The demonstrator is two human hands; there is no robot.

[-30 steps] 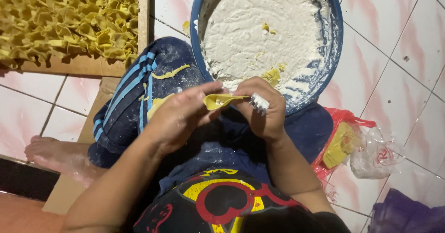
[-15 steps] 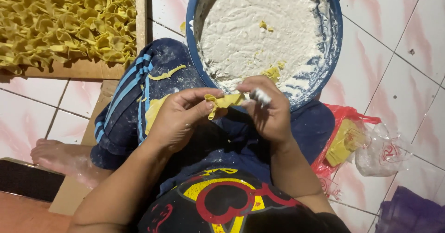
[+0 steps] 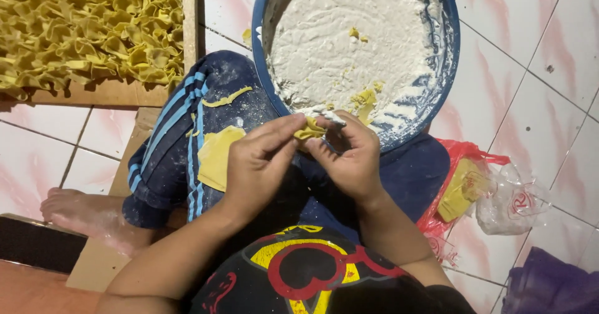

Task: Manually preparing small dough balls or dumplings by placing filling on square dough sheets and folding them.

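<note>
My left hand [image 3: 259, 161] and my right hand [image 3: 349, 158] meet over my lap and pinch a small yellow dough wrapper [image 3: 310, 128] between their fingertips. The wrapper is crumpled into a fold. Just beyond the hands stands a blue basin [image 3: 449, 58] holding white flour with a few yellow dough scraps in it. A flat stack of yellow dough squares [image 3: 215, 158] rests on my left thigh, beside the left hand. A thin dough strip [image 3: 226, 97] lies on my knee.
A wooden tray [image 3: 112, 92] at the upper left carries several folded yellow dough pieces [image 3: 87, 27]. Red and clear plastic bags [image 3: 486, 192] with a yellow packet lie on the tiled floor to the right. My bare foot [image 3: 81, 211] rests at the left.
The wrapper was flat and stretched between the hands; now it is bunched into a fold at the fingertips. The white piece in the right hand is no longer visible.
</note>
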